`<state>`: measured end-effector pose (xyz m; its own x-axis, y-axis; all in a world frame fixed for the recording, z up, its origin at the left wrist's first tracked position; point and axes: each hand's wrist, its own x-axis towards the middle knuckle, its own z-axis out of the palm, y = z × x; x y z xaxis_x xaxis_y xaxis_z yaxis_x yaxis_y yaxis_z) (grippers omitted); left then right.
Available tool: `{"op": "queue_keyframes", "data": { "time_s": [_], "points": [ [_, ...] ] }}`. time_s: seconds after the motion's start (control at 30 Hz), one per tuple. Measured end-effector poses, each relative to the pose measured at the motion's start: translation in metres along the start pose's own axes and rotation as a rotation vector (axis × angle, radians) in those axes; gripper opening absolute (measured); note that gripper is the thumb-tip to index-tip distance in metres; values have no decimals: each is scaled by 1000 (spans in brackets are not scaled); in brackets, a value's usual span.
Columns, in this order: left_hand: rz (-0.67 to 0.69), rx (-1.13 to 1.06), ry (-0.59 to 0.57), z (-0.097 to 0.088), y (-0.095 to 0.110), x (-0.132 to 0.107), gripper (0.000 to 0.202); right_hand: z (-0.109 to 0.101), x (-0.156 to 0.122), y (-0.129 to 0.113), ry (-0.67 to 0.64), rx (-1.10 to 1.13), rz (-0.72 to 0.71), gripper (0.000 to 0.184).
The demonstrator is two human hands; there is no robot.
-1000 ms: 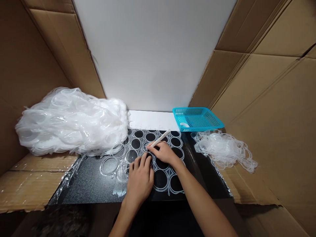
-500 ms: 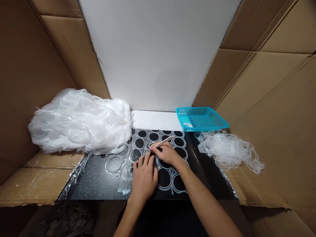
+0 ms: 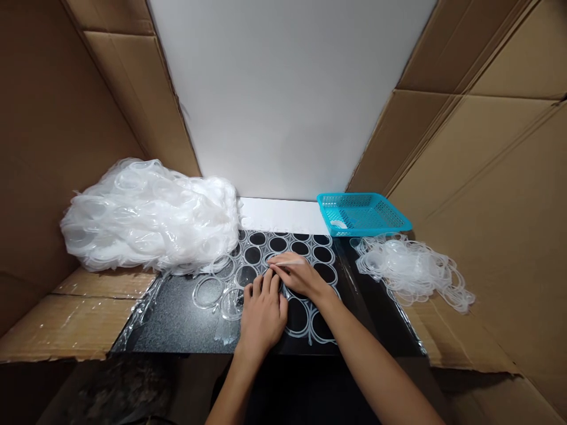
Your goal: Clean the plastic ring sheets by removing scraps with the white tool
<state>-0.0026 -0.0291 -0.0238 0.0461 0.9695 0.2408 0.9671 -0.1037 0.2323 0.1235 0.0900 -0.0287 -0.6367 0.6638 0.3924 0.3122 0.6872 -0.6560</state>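
A clear plastic sheet of joined rings lies over the black tabletop, its round openings showing dark. My left hand rests palm down on the sheet, fingers stretched forward and a little apart. Just beyond its fingertips, my right hand is closed in a pinch on a slim white pen-like tool. The tool lies low across the hand, blurred, with its tip near the left fingertips; its exact kind cannot be made out. Looser rings extend from the sheet to the left of my left hand.
A large heap of clear plastic ring sheets stands at the left. At the back right is a blue basket with a small white piece inside. A flatter pile of ring scraps lies below it. Cardboard walls enclose both sides.
The white tool has swung from pointing up and right to lying flatter across my right hand. My left hand stays on the sheet; the whole view has shifted slightly.
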Motion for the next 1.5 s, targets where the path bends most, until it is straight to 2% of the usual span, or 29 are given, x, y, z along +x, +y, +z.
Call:
{"op": "queue_keyframes", "data": {
  "time_s": [0.13,0.27,0.43,0.6,0.93,1.13,1.23,1.37,1.5],
  "points": [
    [-2,-9,11,-1,1,-3,45,4,-1,2,16,-65,-38,31],
    [19,-5,14,-1,0,-4,44,4,-1,3,67,-37,57,27],
    [23,4,16,0,0,-2,44,0,2,4,67,149,222,25],
    [27,8,8,0,0,-1,42,-2,4,8,66,185,290,24],
    [44,41,27,0,0,-3,44,-4,-1,4,9,123,252,23],
    [40,31,7,-1,1,-1,44,-9,-1,-6,-24,79,173,25],
    [28,30,1,-1,1,0,45,-9,-1,-9,-43,-43,89,26],
    [21,30,7,1,1,0,42,-4,-2,-8,-62,-313,-47,25],
    [8,28,6,2,0,-1,36,-2,4,0,-12,-446,-59,26]
  ]
}}
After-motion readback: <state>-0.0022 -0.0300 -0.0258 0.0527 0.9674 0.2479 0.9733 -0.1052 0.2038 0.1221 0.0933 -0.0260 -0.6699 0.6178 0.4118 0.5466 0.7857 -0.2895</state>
